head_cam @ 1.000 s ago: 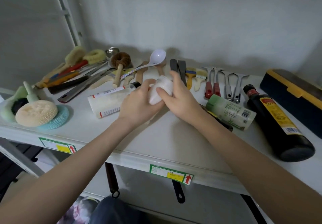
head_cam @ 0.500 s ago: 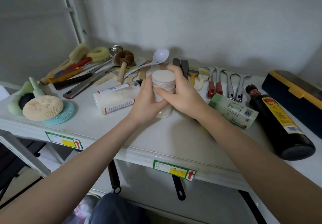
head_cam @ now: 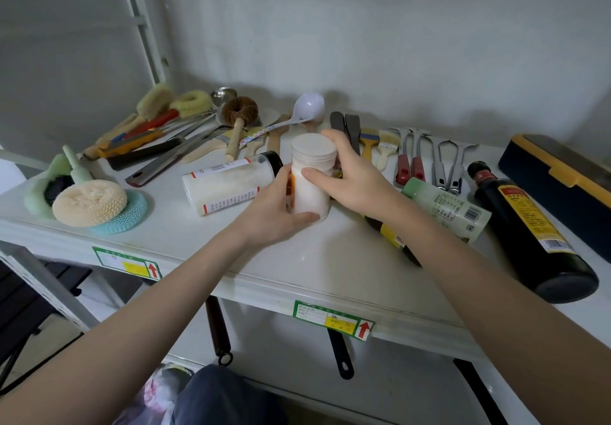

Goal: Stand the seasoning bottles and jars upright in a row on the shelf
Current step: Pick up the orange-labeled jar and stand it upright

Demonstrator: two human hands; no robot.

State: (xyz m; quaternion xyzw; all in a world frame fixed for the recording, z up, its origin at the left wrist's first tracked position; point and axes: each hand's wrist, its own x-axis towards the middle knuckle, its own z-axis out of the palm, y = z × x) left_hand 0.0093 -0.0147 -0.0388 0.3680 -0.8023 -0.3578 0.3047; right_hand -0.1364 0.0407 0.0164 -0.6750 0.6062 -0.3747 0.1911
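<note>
While both hands are steadying the white jar upright on the shelf, the left hand is wrapping its base and the right hand is pinching under the lid, since smooth, light plastic looks likely to slip

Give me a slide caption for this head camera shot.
Both hands stand a white jar upright on the shelf; other bottles lie flat.

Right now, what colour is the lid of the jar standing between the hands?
White, like the jar itself; the lid shows best in the head view.
</note>
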